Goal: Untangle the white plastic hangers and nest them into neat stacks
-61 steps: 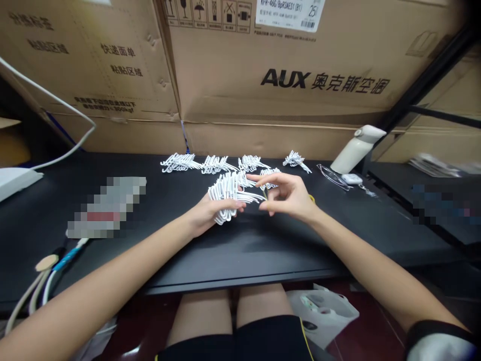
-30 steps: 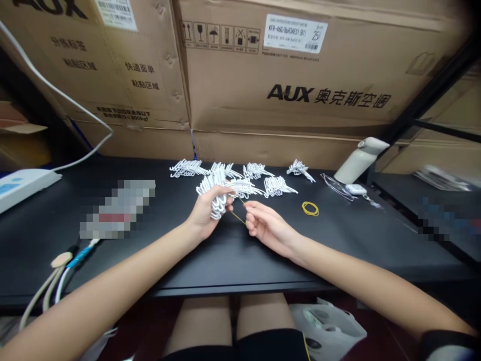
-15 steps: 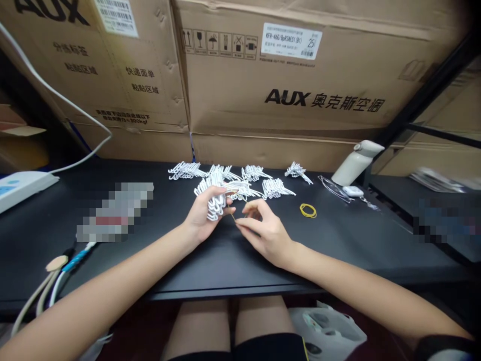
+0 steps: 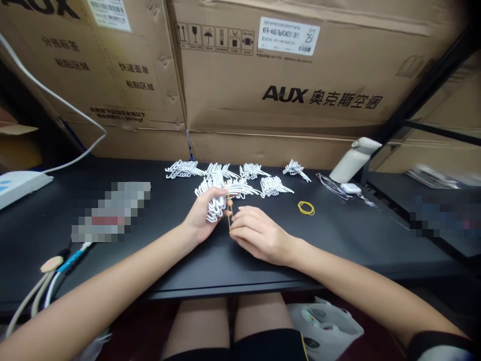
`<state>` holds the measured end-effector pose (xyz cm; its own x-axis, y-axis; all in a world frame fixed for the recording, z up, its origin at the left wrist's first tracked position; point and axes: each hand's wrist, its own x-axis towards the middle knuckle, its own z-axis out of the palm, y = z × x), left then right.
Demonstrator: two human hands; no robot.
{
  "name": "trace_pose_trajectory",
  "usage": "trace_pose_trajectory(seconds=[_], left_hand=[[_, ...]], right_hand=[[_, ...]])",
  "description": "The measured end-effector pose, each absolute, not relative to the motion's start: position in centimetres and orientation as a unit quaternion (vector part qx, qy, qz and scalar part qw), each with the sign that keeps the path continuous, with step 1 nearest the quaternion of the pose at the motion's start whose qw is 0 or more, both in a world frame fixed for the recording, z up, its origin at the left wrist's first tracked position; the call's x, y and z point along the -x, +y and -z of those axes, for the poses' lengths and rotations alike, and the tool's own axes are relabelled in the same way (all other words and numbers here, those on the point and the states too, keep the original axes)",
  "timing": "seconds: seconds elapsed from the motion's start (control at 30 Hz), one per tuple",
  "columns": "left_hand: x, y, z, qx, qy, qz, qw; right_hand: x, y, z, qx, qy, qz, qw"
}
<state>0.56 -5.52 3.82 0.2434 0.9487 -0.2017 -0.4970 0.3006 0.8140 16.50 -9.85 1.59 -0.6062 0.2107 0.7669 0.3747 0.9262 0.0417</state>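
Observation:
My left hand [image 4: 205, 215] is closed around a bundle of white hooks [image 4: 216, 203], their curved ends fanned toward me. A thin yellow rubber band [image 4: 229, 215] runs down from the bundle to the fingertips of my right hand [image 4: 261, 234], which pinch its lower end and pull it taut. Behind my hands lie several more bundles of white hooks [image 4: 276, 186], in loose rows on the black table [image 4: 210, 271]. To the right of them rest some spare yellow rubber bands [image 4: 306, 208].
Cardboard boxes [image 4: 225, 110] stand along the table's back. At the right are a white bottle [image 4: 355, 160], glasses [image 4: 331, 186] and a small white case [image 4: 350, 189]. A power strip [image 4: 22, 188] and a blurred-out object with cables [image 4: 112, 210] lie at the left.
My right hand has shifted slightly left and down, drawing the rubber band straight below the bundle. My left hand keeps its hold on the hooks. The camera view has tilted slightly.

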Motion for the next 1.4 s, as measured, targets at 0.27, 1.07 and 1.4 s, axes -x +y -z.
trace_pose_trajectory(seconds=[0.27, 1.07, 1.4], left_hand=[[-0.9, -5.8, -3.0, -0.391, 0.338, -0.447, 0.730], [-0.2, -6.3, -3.0, -0.517, 0.240, -0.247, 0.784], [-0.4, -6.2, -3.0, -0.511, 0.253, -0.327, 0.754]], right_hand=[[-17.0, -9.5, -0.8, 0.237, -0.857, -0.121, 0.442], [-19.1, -8.0, -2.9, 0.224, -0.458, -0.726, 0.462], [-19.5, -7.5, -3.0, 0.301, -0.501, -0.626, 0.517]])
